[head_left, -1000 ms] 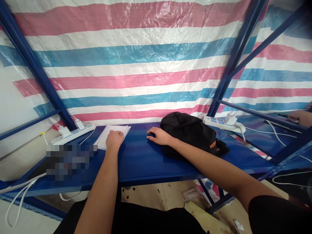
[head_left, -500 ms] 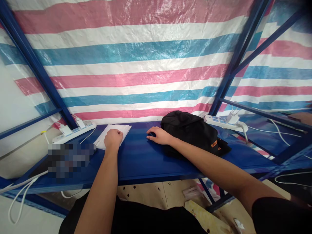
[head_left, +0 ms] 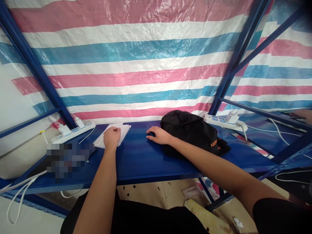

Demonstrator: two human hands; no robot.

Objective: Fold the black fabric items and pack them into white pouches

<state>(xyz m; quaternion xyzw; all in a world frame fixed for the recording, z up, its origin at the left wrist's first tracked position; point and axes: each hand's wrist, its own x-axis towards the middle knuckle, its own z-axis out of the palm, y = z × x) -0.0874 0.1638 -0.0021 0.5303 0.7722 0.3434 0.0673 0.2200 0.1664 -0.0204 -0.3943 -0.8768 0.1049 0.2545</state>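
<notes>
A small stack of white paper sheets (head_left: 124, 134) lies slightly fanned out on the blue tabletop (head_left: 138, 162). On top of it rests my left hand (head_left: 112, 136), its fingers curled closed; whether a sheet is pinched in them is hidden. My right hand (head_left: 158, 135) lies on the tabletop with thumb and fingers apart, holding nothing. Right beside it is a crumpled black cloth bag (head_left: 187, 130) with orange lettering, and my right forearm crosses in front of it.
White power strips with plugged-in chargers stand at the left (head_left: 73, 133) and right (head_left: 216, 122). A blurred-out dark item (head_left: 70, 159) lies at left near white cables (head_left: 21, 191). Blue metal posts (head_left: 231, 71) frame a striped tarp (head_left: 136, 78). Another person's hand (head_left: 303, 115) shows at far right.
My left hand has turned slightly and moved a little left. The sheets under it have shifted and spread apart more. My right hand stays in place.
</notes>
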